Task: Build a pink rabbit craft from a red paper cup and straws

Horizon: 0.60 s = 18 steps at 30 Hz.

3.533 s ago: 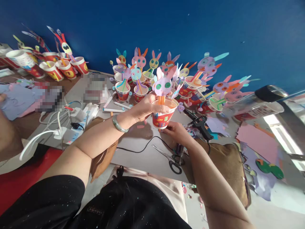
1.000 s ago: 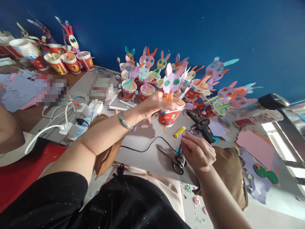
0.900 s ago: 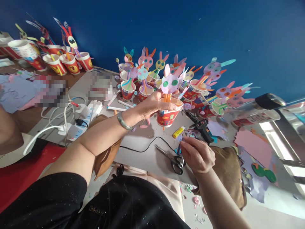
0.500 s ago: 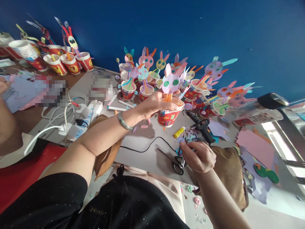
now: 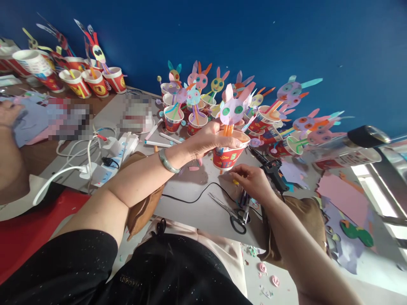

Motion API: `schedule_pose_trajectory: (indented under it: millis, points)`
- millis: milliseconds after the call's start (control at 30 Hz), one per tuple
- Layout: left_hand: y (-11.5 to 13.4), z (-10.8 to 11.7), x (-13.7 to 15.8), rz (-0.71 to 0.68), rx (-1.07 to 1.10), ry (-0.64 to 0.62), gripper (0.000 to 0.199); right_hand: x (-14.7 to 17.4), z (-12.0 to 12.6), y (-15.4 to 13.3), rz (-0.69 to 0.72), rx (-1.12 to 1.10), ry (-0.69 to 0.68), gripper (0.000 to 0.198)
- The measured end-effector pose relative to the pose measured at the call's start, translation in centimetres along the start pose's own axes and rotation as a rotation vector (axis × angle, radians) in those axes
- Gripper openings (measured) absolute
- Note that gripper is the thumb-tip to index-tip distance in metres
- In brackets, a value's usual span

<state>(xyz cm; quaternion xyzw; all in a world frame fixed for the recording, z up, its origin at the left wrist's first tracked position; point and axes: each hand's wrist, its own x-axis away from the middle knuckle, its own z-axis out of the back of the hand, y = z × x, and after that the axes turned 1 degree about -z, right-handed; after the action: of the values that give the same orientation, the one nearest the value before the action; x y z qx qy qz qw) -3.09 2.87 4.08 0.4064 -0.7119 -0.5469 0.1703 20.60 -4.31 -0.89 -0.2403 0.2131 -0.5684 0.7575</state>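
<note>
My left hand (image 5: 211,140) grips a red printed paper cup (image 5: 226,157) above the table, thumb at the rim. Orange straws (image 5: 227,130) rise out of the cup, carrying a lilac paper rabbit head (image 5: 232,111) with green eyes and pointed ears. A short orange end pokes out under the cup. Just right of that end is my right hand (image 5: 251,180), its fingers pinched together; what they hold, if anything, is hidden. Below it lie black-handled scissors (image 5: 237,219), and a black glue gun (image 5: 274,171) rests to its right.
Several finished rabbit cups (image 5: 197,123) stand along the blue wall. A white power strip (image 5: 110,165) with cables lies left, a black cord (image 5: 197,199) crosses the table. Pink paper (image 5: 343,192) and a tumbler (image 5: 346,148) are at right. Another person's hand (image 5: 9,113) is far left.
My right hand has moved up and left, from near the scissors to just below the cup. The left hand still holds the cup in nearly the same place.
</note>
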Motion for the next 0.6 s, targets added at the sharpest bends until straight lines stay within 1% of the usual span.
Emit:
schedule_pose_trajectory:
  millis: [33,100,200,300,433,533,600]
  points:
    - [0.0,0.0,0.0,-0.002,-0.005,-0.01,0.057,-0.7,0.0,0.3,-0.04,-0.026,-0.057,0.028]
    - [0.0,0.0,0.0,0.005,0.004,-0.012,0.061,-1.9,-0.1,0.9,-0.07,-0.005,-0.154,0.03]
    - [0.3,-0.1,0.1,0.011,0.034,0.028,0.068,-3.3,-0.5,1.5,-0.059,0.074,-0.215,0.025]
    - [0.6,-0.3,0.2,0.02,0.045,0.015,0.069,-3.9,-0.9,1.9,-0.051,0.139,-0.212,0.019]
    - [0.8,-0.4,0.3,0.033,0.056,0.016,0.071,-3.9,-1.4,2.3,-0.029,0.243,-0.177,0.016]
    - [0.9,-0.4,0.3,0.033,0.056,0.02,0.073,-3.7,-1.6,2.4,0.004,0.322,-0.142,0.015]
    - [0.8,-0.3,0.3,0.037,0.052,0.009,0.07,-3.6,-1.6,2.3,0.044,0.378,-0.132,0.015]
